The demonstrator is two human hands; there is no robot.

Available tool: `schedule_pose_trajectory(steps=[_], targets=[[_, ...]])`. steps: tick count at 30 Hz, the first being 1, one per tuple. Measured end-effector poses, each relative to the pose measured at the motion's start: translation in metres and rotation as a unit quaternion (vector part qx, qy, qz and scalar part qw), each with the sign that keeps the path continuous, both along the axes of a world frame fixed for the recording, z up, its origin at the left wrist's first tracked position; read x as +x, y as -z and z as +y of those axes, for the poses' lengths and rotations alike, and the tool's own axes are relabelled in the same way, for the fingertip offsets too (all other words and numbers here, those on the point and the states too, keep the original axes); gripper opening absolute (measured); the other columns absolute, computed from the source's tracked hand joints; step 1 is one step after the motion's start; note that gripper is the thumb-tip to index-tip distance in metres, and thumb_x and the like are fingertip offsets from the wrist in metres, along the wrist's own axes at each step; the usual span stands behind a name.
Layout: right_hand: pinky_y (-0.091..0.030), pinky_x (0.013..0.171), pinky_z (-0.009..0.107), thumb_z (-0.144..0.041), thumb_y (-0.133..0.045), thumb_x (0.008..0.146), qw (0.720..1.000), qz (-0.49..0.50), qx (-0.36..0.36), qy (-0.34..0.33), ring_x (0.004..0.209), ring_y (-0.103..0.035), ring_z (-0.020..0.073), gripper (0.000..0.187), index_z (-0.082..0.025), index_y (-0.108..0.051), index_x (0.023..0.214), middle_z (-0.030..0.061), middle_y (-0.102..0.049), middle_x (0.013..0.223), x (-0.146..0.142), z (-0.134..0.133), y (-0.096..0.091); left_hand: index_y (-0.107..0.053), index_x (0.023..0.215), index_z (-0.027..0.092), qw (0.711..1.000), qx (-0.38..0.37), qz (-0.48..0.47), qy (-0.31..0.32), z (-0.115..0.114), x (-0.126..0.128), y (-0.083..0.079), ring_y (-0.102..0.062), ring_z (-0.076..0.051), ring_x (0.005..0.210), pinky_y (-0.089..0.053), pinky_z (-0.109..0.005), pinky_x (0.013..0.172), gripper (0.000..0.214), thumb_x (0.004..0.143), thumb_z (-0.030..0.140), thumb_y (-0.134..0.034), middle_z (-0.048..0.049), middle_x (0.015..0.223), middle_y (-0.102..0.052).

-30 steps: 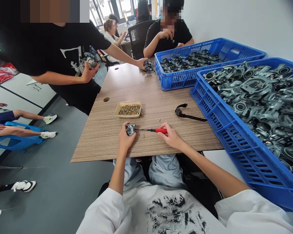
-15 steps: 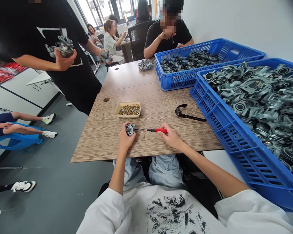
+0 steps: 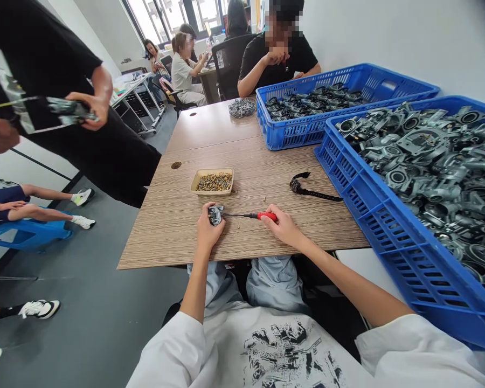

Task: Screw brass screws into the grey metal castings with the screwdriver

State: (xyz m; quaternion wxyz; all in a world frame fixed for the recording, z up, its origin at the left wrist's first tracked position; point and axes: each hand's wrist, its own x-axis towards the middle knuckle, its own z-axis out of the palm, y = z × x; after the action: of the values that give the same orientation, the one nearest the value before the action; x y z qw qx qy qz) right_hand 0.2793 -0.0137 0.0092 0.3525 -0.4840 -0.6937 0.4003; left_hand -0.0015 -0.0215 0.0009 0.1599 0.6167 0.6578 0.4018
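Near the table's front edge, my left hand (image 3: 208, 230) is closed around a small grey metal carburetor body (image 3: 215, 215). My right hand (image 3: 283, 226) grips the red handle of a screwdriver (image 3: 265, 216), whose dark shaft points left. The tip meets the right side of the carburetor body; the exact contact point is too small to make out. A small brass piece (image 3: 238, 225) stands just below the shaft, and another small piece (image 3: 264, 199) sits above the handle. Beyond my left hand is a cream tray (image 3: 193, 187) full of small brass and silver parts.
Blue crates (image 3: 372, 215) (image 3: 278, 141) heaped with metal carburetor parts line the right side. A black wristwatch (image 3: 296, 186) lies beside the nearer crate. At the far end is a round container (image 3: 242, 108) of small parts. A standing person (image 3: 117, 145) holds metal parts at left; another sits across.
The standing person at left has moved further left and turned, still holding metal parts. My hands, the screwdriver and the carburetor body show almost no movement.
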Motion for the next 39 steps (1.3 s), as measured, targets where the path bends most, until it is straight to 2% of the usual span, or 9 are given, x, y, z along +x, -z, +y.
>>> schedule_pose_trajectory(steps=[9,16,20,24,27,29,31,39], targets=[[-0.031,0.059,0.028,-0.055,-0.052,0.100,0.999,-0.014,0.031,0.000,0.058,-0.040,0.0147,0.040,-0.024,-0.046,0.076,-0.0051,-0.039,0.059,-0.001,0.000,-0.003,-0.053,0.130,0.027,1.000,0.004,0.002,0.005,-0.001,0.000,0.000,-0.068,-0.020,0.090,-0.050,-0.031,0.085,0.053,0.079,0.021,-0.067,-0.0023,0.105,-0.071],[-0.032,0.058,0.028,-0.055,-0.052,0.100,1.000,-0.016,0.025,0.006,0.057,-0.042,0.0148,0.043,-0.023,-0.047,0.072,-0.0041,-0.041,0.058,-0.001,-0.001,-0.005,-0.053,0.130,0.027,1.000,0.005,0.006,0.004,-0.001,0.000,0.000,-0.067,-0.020,0.088,-0.049,-0.030,0.084,0.054,0.079,0.021,-0.067,-0.0017,0.102,-0.071],[-0.032,0.056,0.028,-0.056,-0.051,0.100,1.000,-0.010,-0.004,0.005,0.056,-0.045,0.0159,0.044,-0.024,-0.049,0.071,-0.0038,-0.041,0.053,-0.001,-0.001,-0.006,-0.053,0.130,0.026,1.000,0.005,0.008,0.004,0.000,0.000,-0.001,-0.067,-0.020,0.090,-0.049,-0.031,0.085,0.054,0.079,0.020,-0.067,-0.0021,0.104,-0.071],[-0.035,0.058,0.028,-0.055,-0.050,0.101,1.000,-0.013,0.001,-0.001,0.059,-0.050,0.0171,0.040,-0.024,-0.054,0.077,-0.0036,-0.046,0.055,-0.001,-0.001,-0.006,-0.053,0.130,0.026,1.000,0.007,0.004,0.007,0.000,0.000,-0.001,-0.067,-0.019,0.090,-0.050,-0.031,0.087,0.054,0.079,0.020,-0.067,-0.0023,0.104,-0.070],[-0.039,0.064,0.029,-0.051,-0.052,0.100,0.999,-0.018,0.027,-0.008,0.063,-0.052,0.0175,0.029,-0.024,-0.057,0.091,-0.0028,-0.056,0.066,0.000,-0.001,-0.003,-0.053,0.131,0.026,1.000,0.010,0.003,0.008,0.000,0.000,0.000,-0.067,-0.020,0.090,-0.050,-0.031,0.087,0.054,0.079,0.020,-0.067,-0.0026,0.105,-0.071],[-0.040,0.066,0.029,-0.047,-0.059,0.095,0.999,-0.017,0.038,-0.016,0.063,-0.052,0.0172,0.024,-0.024,-0.053,0.102,-0.0028,-0.060,0.073,0.001,-0.001,-0.001,-0.053,0.131,0.026,1.000,0.010,0.003,0.008,0.000,0.000,0.001,-0.067,-0.020,0.091,-0.050,-0.031,0.087,0.055,0.078,0.020,-0.067,-0.0027,0.105,-0.071],[-0.040,0.065,0.029,-0.043,-0.062,0.092,0.999,-0.013,0.038,-0.022,0.062,-0.050,0.0168,0.027,-0.025,-0.049,0.107,-0.0031,-0.061,0.077,0.002,-0.001,0.002,-0.053,0.131,0.026,1.000,0.007,0.003,0.007,0.000,-0.001,0.001,-0.067,-0.020,0.090,-0.050,-0.031,0.086,0.055,0.078,0.019,-0.067,-0.0026,0.105,-0.071],[-0.040,0.065,0.029,-0.042,-0.060,0.093,0.999,-0.018,0.042,-0.001,0.065,-0.052,0.0178,0.021,-0.025,-0.048,0.097,-0.0015,-0.059,0.078,0.001,0.003,0.009,-0.053,0.130,0.026,1.000,0.006,0.003,0.003,0.000,0.000,0.001,-0.066,-0.020,0.088,-0.049,-0.032,0.085,0.053,0.079,0.020,-0.067,-0.0027,0.103,-0.071]])
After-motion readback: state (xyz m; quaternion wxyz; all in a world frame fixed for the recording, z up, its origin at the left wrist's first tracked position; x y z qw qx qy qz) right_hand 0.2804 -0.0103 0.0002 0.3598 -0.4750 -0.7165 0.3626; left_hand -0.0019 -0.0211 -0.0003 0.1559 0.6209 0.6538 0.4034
